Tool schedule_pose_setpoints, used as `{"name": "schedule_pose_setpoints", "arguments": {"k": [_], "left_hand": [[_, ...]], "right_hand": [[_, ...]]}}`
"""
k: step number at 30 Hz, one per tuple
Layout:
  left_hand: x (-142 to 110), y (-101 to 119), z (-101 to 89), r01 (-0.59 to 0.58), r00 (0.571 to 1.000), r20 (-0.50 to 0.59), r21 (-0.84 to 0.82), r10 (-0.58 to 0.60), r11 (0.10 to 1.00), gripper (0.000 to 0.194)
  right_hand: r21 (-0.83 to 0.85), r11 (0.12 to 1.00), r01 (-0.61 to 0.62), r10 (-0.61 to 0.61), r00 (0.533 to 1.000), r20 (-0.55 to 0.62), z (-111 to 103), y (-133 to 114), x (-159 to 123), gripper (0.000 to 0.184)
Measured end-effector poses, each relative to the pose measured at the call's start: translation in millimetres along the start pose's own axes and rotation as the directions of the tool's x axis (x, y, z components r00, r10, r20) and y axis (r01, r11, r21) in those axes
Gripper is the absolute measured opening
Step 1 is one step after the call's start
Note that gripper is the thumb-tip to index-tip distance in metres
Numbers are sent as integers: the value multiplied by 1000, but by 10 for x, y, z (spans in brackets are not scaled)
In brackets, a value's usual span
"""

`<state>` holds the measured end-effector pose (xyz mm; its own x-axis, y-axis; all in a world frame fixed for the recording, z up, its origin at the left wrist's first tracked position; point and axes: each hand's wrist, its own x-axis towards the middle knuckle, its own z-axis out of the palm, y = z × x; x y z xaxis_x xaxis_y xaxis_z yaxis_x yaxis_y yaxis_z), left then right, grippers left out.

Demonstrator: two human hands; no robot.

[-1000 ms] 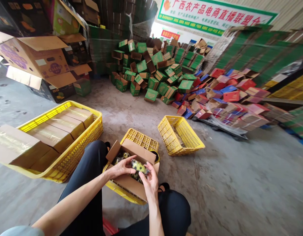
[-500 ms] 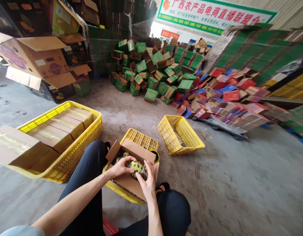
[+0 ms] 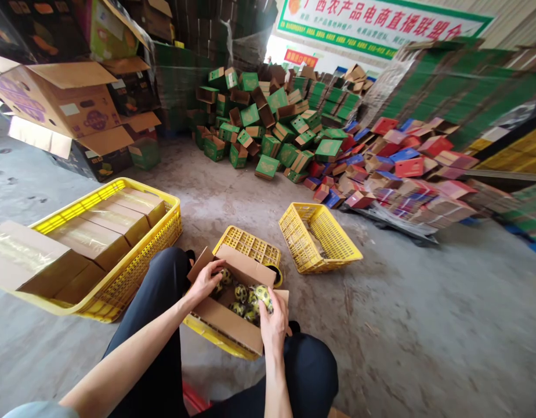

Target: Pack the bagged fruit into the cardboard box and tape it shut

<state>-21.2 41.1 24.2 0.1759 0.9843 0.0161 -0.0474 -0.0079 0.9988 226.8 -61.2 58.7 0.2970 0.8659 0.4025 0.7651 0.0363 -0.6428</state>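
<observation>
Concrete floor [image 3: 416, 325], carton [image 3: 227, 319], contents half-hidden

My fingers [image 3: 268, 313] rest on yellow-green fruits [image 3: 246, 299] under dark netting, in a plain brown carton [image 3: 227, 322]. The crates [image 3: 320, 238] around me are bright yellow, my trousers [image 3: 163, 302] black, the floor [image 3: 424, 325] grey; beyond lie green boxes [image 3: 268, 133] and red and blue boxes [image 3: 402, 162].

The open carton [image 3: 233, 316] sits on a crate [image 3: 250, 247], between a box-filled crate [image 3: 133, 264] left and a tipped crate [image 3: 318, 238] right.
</observation>
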Motion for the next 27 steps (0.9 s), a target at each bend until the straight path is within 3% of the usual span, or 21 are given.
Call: {"name": "schedule_pose_setpoints", "arguments": {"k": [2,4,7,11,17,24,27], "left_hand": [[42,-54,-38,-24,998,-54,118,31,993,47],[56,-95,-29,-84,995,-32,263,95,961,44],[75,-140,39,-190,982,81,460,172,867,45],[148,-179,116,-228,973,181,630,146,743,47],[225,-185,85,-214,976,173,676,131,705,33],[164,-109,66,-211,977,156,660,143,721,24],[149,-33,40,-214,976,103,573,189,791,21]], "right_hand": [[-74,996,41,-44,998,-40,-3,-4,4,45],[-124,986,114,-117,993,-22,16,-60,-5,42],[-185,958,218,-204,975,92,82,-182,-34,39],[-286,916,282,-200,938,284,176,-285,-63,43],[-398,882,251,-72,908,413,181,-338,-90,33],[-476,859,187,1,930,368,236,-442,-141,34],[-465,865,186,-17,938,345,278,-397,-161,33]]}}
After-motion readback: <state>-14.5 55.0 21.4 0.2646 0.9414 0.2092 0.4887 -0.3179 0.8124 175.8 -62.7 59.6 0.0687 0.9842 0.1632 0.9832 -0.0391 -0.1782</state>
